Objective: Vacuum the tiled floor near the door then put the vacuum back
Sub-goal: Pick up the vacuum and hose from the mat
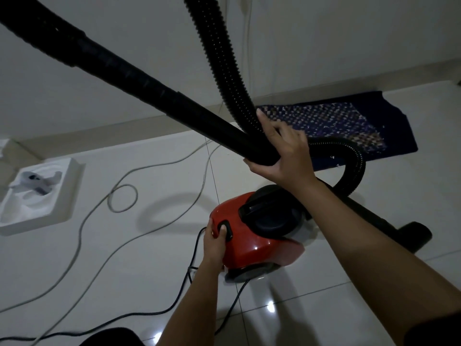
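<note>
Right hand: our right hand [282,153] grips the black wand [129,71] at its lower stretch, fingers curled under the tube and thumb lying up against the corrugated hose [219,58].
Left hand: our left hand [214,242] clasps the rear end of the red canister vacuum [247,245], with one digit set on the black switch [225,229]; we cannot see the other fingers.
Vacuum: it stands on the tiled floor [124,265] below the right hand, with its black carry handle [259,208] on top.
Wand: it slants from the upper left corner down behind the right forearm to the floor nozzle [414,233], which rests on the tiles at the right.
Hose: it drops from the top edge, passes the right hand, loops over the mat and bends back toward the vacuum.
Mat: a dark blue patterned mat [336,121] lies beside the wall's skirting.
Cables: a black power cord [149,313] trails from the vacuum's rear, and a pale cable [80,236] loops across the tiles.
Tray: a white moulded tray [72,193] sits at the left; it holds a pale object that we cannot identify.
</note>
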Tool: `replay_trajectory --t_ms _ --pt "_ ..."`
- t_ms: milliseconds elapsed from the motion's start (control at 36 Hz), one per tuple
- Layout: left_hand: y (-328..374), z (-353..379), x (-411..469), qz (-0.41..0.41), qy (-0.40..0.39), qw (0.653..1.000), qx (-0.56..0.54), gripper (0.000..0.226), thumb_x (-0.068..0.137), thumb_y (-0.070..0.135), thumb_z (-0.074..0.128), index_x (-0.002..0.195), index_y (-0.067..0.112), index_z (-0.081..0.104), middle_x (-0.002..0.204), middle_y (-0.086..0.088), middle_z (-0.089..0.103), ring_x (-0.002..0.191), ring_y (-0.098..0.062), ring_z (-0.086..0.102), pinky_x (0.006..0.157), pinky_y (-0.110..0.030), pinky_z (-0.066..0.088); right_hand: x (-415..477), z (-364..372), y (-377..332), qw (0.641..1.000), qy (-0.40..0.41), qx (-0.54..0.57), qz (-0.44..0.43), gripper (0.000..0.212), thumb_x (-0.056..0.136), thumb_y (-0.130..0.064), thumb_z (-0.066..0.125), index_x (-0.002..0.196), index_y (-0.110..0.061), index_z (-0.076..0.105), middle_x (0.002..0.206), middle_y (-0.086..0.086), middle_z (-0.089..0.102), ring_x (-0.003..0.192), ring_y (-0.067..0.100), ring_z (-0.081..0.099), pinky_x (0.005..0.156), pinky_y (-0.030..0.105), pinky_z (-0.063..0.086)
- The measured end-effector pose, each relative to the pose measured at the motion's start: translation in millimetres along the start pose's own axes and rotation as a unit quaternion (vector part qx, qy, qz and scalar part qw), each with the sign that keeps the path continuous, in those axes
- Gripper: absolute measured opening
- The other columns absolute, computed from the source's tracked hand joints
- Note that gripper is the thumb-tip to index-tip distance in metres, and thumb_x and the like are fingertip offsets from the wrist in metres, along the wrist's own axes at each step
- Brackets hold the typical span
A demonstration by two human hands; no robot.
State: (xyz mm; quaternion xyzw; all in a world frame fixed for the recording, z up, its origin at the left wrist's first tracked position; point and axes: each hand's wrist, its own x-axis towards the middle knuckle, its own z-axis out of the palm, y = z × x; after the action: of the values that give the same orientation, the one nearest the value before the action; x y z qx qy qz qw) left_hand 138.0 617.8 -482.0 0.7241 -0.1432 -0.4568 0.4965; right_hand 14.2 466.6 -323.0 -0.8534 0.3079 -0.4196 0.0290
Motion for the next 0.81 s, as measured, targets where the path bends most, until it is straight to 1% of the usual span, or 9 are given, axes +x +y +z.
replay_trajectory --t_ms 167,278,333,417,444,500,611,694,806 --pt "47.2 -6.8 -4.6 0.002 0.025 0.999 0.044 0.052 0.095 0.012 0.050 0.144 0.011 0.033 0.145 -0.014 0.041 0.130 -0.031 0.043 0.107 -0.042 0.038 1.7 -8.3 -6.3 0.999 -0.025 0.035 -0.001 0.084 0.073 -0.054 0.062 0.144 -0.025 0.027 0.105 0.008 0.061 0.096 0.020 0.059 0.084 0.033 0.033" --pt "118.5 -3.6 -17.6 0.102 0.046 0.990 -0.086 0.039 0.098 0.017 0.047 0.136 0.011 0.045 0.141 -0.008 0.048 0.133 -0.022 0.043 0.111 -0.033 0.034 5.0 -15.6 -6.3 0.997 -0.048 0.058 0.008 0.087 0.072 -0.055 0.062 0.145 -0.027 0.025 0.107 0.006 0.060 0.098 0.017 0.056 0.086 0.034 0.033" --pt "162.5 -4.8 -32.5 0.152 0.026 0.965 -0.214 0.032 0.098 0.016 0.046 0.129 0.011 0.050 0.132 -0.007 0.056 0.123 -0.017 0.052 0.103 -0.025 0.041 6.5 -19.7 -4.2 0.995 -0.062 0.074 0.015 0.089 0.072 -0.055 0.063 0.147 -0.028 0.023 0.109 0.005 0.059 0.100 0.019 0.057 0.089 0.039 0.036" --pt "219.9 -13.1 -66.8 0.247 -0.025 0.893 -0.376 0.022 0.100 0.015 0.041 0.116 0.015 0.056 0.106 -0.002 0.065 0.092 -0.008 0.064 0.085 -0.018 0.050 10.2 -26.6 -0.9 0.993 -0.081 0.088 0.022 0.093 0.073 -0.055 0.063 0.150 -0.028 0.019 0.111 0.004 0.058 0.102 0.021 0.057 0.093 0.043 0.036" --pt "232.4 -16.1 -77.1 0.276 -0.037 0.867 -0.413 0.024 0.101 0.018 0.038 0.117 0.016 0.055 0.102 -0.002 0.064 0.090 -0.009 0.064 0.085 -0.020 0.051 11.6 -29.1 -0.5 0.992 -0.087 0.091 0.026 0.093 0.073 -0.055 0.062 0.150 -0.027 0.018 0.111 0.004 0.058 0.103 0.020 0.056 0.094 0.041 0.034" --pt "249.8 -21.4 -94.3 0.318 -0.058 0.832 -0.451 0.032 0.103 0.026 0.033 0.130 0.017 0.048 0.112 -0.008 0.062 0.109 -0.017 0.061 0.097 -0.027 0.049 13.6 -33.3 -0.4 0.990 -0.098 0.093 0.031 0.093 0.074 -0.055 0.060 0.150 -0.026 0.016 0.112 0.004 0.057 0.105 0.016 0.053 0.097 0.036 0.030" --pt "267.9 -22.3 -113.2 0.374 -0.064 0.846 -0.375 0.035 0.101 0.029 0.038 0.136 0.031 0.038 0.136 -0.009 0.052 0.127 -0.018 0.051 0.107 -0.035 0.041 16.8 -39.0 -1.3 0.987 -0.117 0.104 0.039 0.094 0.075 -0.056 0.058 0.149 -0.030 0.008 0.119 0.004 0.055 0.112 0.013 0.049 0.104 0.039 0.028" --pt "273.2 -20.5 -118.9 0.405 -0.030 0.862 -0.303 0.052 0.097 0.013 0.049 0.140 0.033 0.029 0.127 -0.007 0.055 0.118 -0.013 0.056 0.107 -0.038 0.042 19.9 -43.4 -3.8 0.987 -0.121 0.099 0.044 0.094 0.076 -0.055 0.056 0.150 -0.031 0.003 0.126 0.007 0.052 0.119 0.019 0.047 0.108 0.040 0.027" --pt "277.1 -17.6 -123.1 0.421 -0.002 0.868 -0.262 0.062 0.095 0.009 0.053 0.144 0.031 0.023 0.118 -0.011 0.056 0.108 -0.013 0.061 0.105 -0.042 0.044 21.9 -47.5 -6.0 0.990 -0.112 0.077 0.033 0.092 0.079 -0.051 0.057 0.152 -0.031 0.004 0.125 0.012 0.051 0.114 0.026 0.050 0.102 0.052 0.040"
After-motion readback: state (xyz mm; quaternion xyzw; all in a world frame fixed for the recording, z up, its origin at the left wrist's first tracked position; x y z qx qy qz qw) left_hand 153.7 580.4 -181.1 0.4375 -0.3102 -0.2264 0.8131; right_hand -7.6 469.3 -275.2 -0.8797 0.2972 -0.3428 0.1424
